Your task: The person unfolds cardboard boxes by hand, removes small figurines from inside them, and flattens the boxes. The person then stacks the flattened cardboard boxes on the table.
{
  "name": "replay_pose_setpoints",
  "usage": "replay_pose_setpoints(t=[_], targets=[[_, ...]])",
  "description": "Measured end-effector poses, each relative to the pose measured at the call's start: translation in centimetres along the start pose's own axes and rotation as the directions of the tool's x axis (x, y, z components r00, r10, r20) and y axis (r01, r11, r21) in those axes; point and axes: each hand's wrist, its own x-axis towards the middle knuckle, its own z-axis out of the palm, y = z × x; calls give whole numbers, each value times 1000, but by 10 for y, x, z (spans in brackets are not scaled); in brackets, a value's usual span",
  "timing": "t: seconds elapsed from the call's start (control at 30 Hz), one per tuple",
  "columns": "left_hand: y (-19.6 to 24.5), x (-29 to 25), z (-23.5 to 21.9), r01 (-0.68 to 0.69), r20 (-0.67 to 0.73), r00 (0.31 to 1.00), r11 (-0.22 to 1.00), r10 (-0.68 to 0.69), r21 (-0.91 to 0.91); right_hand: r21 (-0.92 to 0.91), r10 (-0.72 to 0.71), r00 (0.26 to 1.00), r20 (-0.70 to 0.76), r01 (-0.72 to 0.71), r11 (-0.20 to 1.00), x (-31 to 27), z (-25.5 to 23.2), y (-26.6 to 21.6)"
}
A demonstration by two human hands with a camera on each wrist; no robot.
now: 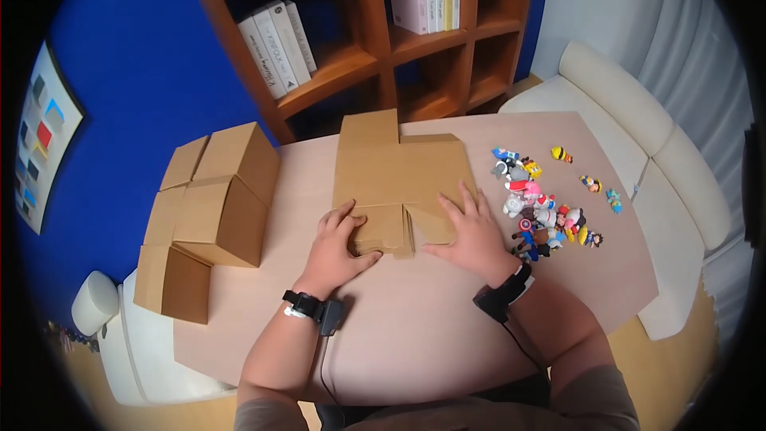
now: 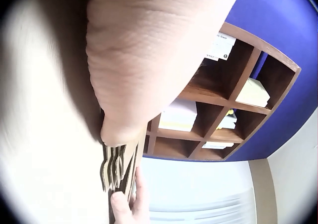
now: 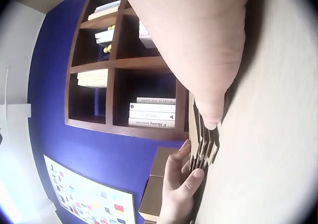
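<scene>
A flattened cardboard box [image 1: 399,172] lies on the table in front of me, its folded layers stacked at the near edge. At its near left corner my left hand [image 1: 339,247] grips the layers, fingers bent over the top and thumb along the front edge. My right hand [image 1: 479,235] rests on the near right part with straight, spread fingers, its thumb pointing left by the front edge. From the side, the right wrist view shows the layered cardboard edges [image 3: 202,152] beside the left thumb. In the left wrist view the right hand [image 2: 131,209] is at the stack's far end.
Several assembled cardboard boxes [image 1: 211,207] stand at the left of the table [image 1: 399,327]. Small toy figures [image 1: 542,215] are heaped at the right, a few apart. Behind the table stands a wooden shelf [image 1: 383,64] with books; a white sofa [image 1: 638,136] flanks the right side.
</scene>
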Motion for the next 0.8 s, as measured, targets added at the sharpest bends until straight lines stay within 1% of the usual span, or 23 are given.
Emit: replay_pose_setpoints(t=[0.03,0.07,0.1,0.13,0.2,0.27,0.33,0.37,0.4,0.43,0.47,0.53,0.57,0.63,0.67,0.73,0.77,0.8], targets=[[1,-2,0,1,12,1000,1000,-1,-15,1,15,1000,16,-15,1000,-2,0,0],[3,-3,0,10,31,999,1000,-9,-24,6,2,1000,-7,-2,1000,-1,-1,-2],[5,-1,-1,-11,23,1000,1000,11,-3,10,-15,999,-33,16,1000,0,-2,-3],[1,-1,1,-22,23,1000,1000,21,14,15,-6,1000,-4,6,1000,2,3,-3],[1,-1,2,10,36,999,1000,-10,2,25,-34,997,-74,36,999,1,1,-1],[3,-2,0,35,32,999,999,-35,-6,29,-51,995,-83,53,998,0,7,5],[7,-2,-3,-6,-6,1000,999,5,-46,64,-62,987,-146,71,995,1,15,14],[5,2,-3,-18,-45,999,999,16,-49,41,-90,982,-166,98,994,6,13,15],[4,0,-1,-25,-36,999,1000,25,-14,34,-96,983,-159,103,994,3,10,13],[3,-4,0,-27,-4,1000,999,27,17,36,-85,987,-138,91,995,-2,8,9],[5,-4,0,-27,4,1000,1000,27,8,33,-77,989,-129,82,996,-3,5,7],[7,-3,-2,25,46,999,998,-27,55,166,-25,976,-216,62,984,-4,3,2],[7,-2,-2,21,53,998,998,-24,57,169,-17,976,-216,55,984,-3,4,3],[7,-4,-1,32,11,999,999,-32,44,354,94,974,-207,-15,935,-2,7,4],[7,-5,0,34,15,999,998,-34,46,358,96,974,-205,-17,934,-3,10,6],[5,-5,-1,17,-3,1000,1000,-17,-24,283,80,970,-228,-13,959,-3,14,12],[3,-4,-1,14,-8,1000,1000,-14,-4,297,77,968,-239,-3,955,-2,15,14],[0,-4,2,-19,-42,999,998,17,-59,267,77,967,-243,-10,964,-3,15,15]])
